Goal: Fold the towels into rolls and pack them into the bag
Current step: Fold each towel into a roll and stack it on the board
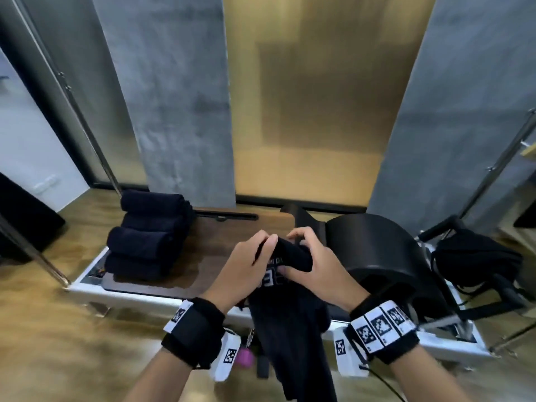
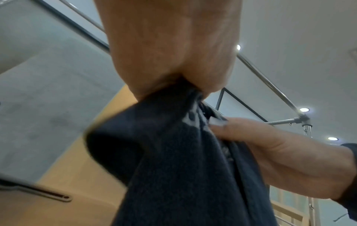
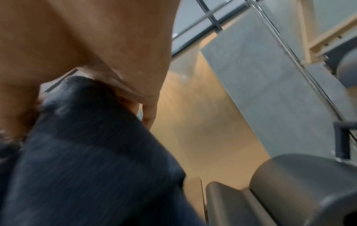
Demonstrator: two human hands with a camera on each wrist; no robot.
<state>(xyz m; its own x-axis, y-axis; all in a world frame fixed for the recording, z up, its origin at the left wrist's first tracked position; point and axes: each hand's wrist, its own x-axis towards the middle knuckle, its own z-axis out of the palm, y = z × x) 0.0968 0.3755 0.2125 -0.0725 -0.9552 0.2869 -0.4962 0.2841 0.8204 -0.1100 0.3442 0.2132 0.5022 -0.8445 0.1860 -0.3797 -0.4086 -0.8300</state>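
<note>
A dark navy towel point(image 1: 293, 323) with white lettering hangs down in front of me, held up above the wooden platform point(image 1: 220, 250). My left hand point(image 1: 255, 256) grips its bunched top edge from the left; my right hand point(image 1: 301, 256) pinches the same bunch from the right. In the left wrist view the towel point(image 2: 173, 160) drops from my left hand point(image 2: 173, 61), with the right hand point(image 2: 280, 157) beside it. In the right wrist view my right hand point(image 3: 96, 53) clasps the cloth point(image 3: 86, 152). Several rolled dark towels point(image 1: 148, 236) are stacked at the platform's left end. A black bag point(image 1: 475, 262) sits at the far right.
The platform belongs to a white-framed exercise bed point(image 1: 139, 297) on a wooden floor. A black curved barrel point(image 1: 383, 250) stands right of my hands. Slanted metal poles point(image 1: 72, 97) rise on the left and right point(image 1: 504, 158). Grey and gold wall panels close the back.
</note>
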